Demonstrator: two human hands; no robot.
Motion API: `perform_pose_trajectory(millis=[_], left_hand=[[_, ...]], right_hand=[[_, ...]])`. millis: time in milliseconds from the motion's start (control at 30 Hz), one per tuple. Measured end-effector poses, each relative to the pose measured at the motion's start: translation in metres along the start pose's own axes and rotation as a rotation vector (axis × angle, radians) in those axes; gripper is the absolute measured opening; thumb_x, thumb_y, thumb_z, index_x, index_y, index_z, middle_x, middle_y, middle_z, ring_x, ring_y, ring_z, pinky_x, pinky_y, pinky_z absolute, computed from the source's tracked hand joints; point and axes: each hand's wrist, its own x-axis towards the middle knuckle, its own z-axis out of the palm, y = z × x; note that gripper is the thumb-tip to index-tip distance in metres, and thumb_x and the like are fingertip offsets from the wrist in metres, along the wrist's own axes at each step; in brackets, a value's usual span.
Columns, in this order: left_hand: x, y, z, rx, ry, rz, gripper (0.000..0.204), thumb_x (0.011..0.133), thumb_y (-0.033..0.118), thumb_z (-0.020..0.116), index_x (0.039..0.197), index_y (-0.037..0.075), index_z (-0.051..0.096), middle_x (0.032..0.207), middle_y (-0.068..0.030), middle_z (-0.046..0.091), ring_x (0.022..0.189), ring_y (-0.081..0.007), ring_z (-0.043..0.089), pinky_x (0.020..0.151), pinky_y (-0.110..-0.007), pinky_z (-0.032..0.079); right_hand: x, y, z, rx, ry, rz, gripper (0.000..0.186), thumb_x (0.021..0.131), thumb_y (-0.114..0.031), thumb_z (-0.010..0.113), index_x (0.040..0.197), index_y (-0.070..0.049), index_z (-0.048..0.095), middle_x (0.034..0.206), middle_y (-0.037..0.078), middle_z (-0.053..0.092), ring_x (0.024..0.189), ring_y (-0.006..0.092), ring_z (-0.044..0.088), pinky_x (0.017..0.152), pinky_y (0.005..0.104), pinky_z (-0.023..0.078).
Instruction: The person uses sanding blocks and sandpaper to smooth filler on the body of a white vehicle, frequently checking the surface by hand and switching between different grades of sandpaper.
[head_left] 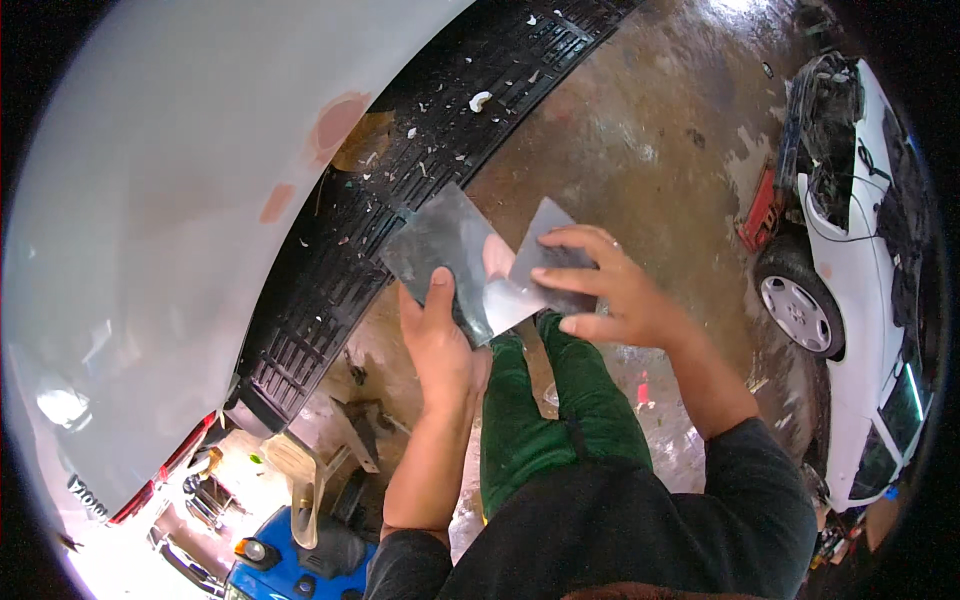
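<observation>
My left hand (434, 350) grips a flat, shiny metal plate (440, 235) by its lower edge, thumb on top. A smaller grey spreader blade (548, 222) is pinched in my right hand (630, 295), its fingers over the face and the thumb below. The blade overlaps or lies close to the plate's right corner; I cannot tell whether they touch. Beyond the plate, to the left, is a light grey vehicle panel (190, 150). On it show a larger pinkish patch (338, 127) and a smaller one (277, 203).
A black ribbed bumper step (420, 140) littered with pale chips runs along the panel. At right stands a white car (850, 390) with its front end stripped, a red metal object (762, 210) near its wheel. Blue equipment (285, 555) sits lower left. The brown floor (620, 130) looks wet.
</observation>
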Motion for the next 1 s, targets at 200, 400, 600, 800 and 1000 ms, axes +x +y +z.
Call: perform_pose_trajectory(millis=[200,400,600,800,1000], left_hand=[[0.0,0.003,-0.001,0.134,0.146,0.48,0.045,0.1,0.011,0.054,0.141,-0.003,0.043,0.134,-0.0176,0.056,0.116,-0.0261,0.059,0.1,-0.042,0.049],[0.002,-0.001,0.014,0.067,-0.214,0.757,0.052,0.098,0.011,0.045,0.144,-0.009,0.031,0.136,-0.0292,0.052,0.12,-0.0372,0.056,0.103,-0.052,0.046],[-0.002,0.001,0.001,0.297,-0.194,0.806,0.056,0.097,0.014,0.048,0.144,-0.013,0.032,0.137,-0.0293,0.051,0.125,-0.0397,0.053,0.108,-0.053,0.042],[-0.015,0.034,-0.032,0.145,-0.089,1.015,0.061,0.095,0.024,0.063,0.143,-0.004,0.038,0.137,-0.0213,0.053,0.121,-0.0357,0.056,0.109,-0.051,0.043],[-0.046,0.004,-0.096,0.12,0.266,0.574,0.063,0.094,0.027,0.067,0.145,0.003,0.038,0.139,-0.0206,0.05,0.125,-0.0363,0.053,0.106,-0.051,0.046]], right_hand=[[0.001,-0.005,-0.011,-0.249,0.194,0.066,0.051,0.074,-0.028,0.075,0.123,-0.015,0.07,0.137,0.016,0.053,0.129,0.0383,0.048,0.11,0.0492,0.035],[0.025,-0.039,-0.003,-0.289,0.202,-0.125,0.052,0.074,-0.034,0.074,0.123,-0.017,0.07,0.136,0.016,0.052,0.127,0.0376,0.047,0.106,0.0544,0.033],[0.025,-0.037,0.016,-0.289,0.022,-0.104,0.053,0.074,-0.03,0.075,0.125,-0.017,0.069,0.14,0.016,0.051,0.13,0.036,0.047,0.108,0.0554,0.033],[0.028,0.006,0.055,0.605,-0.06,0.14,0.05,0.086,-0.034,0.071,0.129,-0.01,0.062,0.135,0.016,0.055,0.129,0.0356,0.05,0.108,0.0594,0.038],[0.058,0.02,0.059,1.61,0.171,0.276,0.065,0.082,-0.033,0.074,0.137,-0.01,0.048,0.129,0.014,0.057,0.117,0.031,0.059,0.099,0.0501,0.049]])
